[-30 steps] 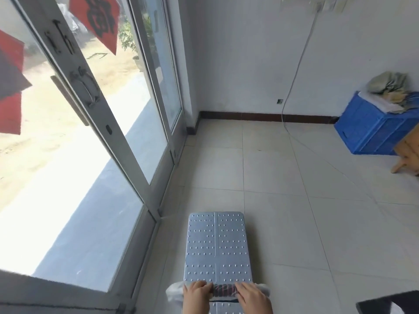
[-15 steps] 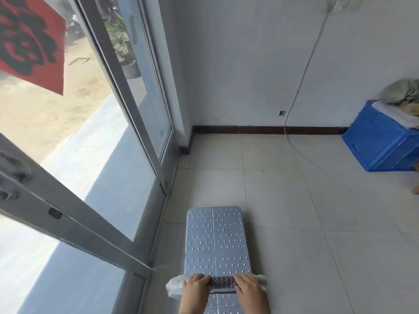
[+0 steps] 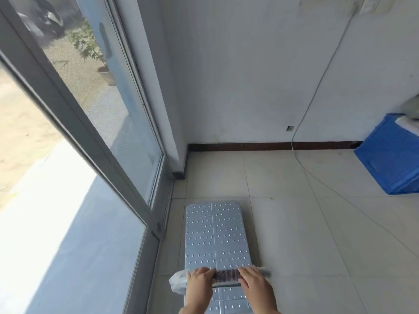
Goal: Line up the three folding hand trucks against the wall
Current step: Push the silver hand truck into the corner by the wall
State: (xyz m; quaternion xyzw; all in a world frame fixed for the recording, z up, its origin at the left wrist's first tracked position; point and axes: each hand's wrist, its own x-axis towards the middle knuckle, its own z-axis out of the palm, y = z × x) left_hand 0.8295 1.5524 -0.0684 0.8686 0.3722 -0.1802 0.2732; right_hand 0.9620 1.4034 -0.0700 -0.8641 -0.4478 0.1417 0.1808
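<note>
One folding hand truck stands on the tiled floor in front of me, its studded silver deck pointing toward the white wall. Its push handle crosses the near end, wrapped in dark red-and-black grip with white plastic at the left end. My left hand grips the handle's left part and my right hand grips its right part. The deck's far edge lies about one floor tile short of the dark baseboard. No other hand truck is in view.
A glass sliding door in a grey frame runs along the left, close to the deck's left side. A blue plastic crate with cloth on top stands by the wall at the right. A thin cable hangs down the wall and trails across the floor.
The hand truck and I have moved forward toward the wall corner; the wall and baseboard look nearer and the crate has shifted to the right edge. Both hands keep their hold on the handle.
</note>
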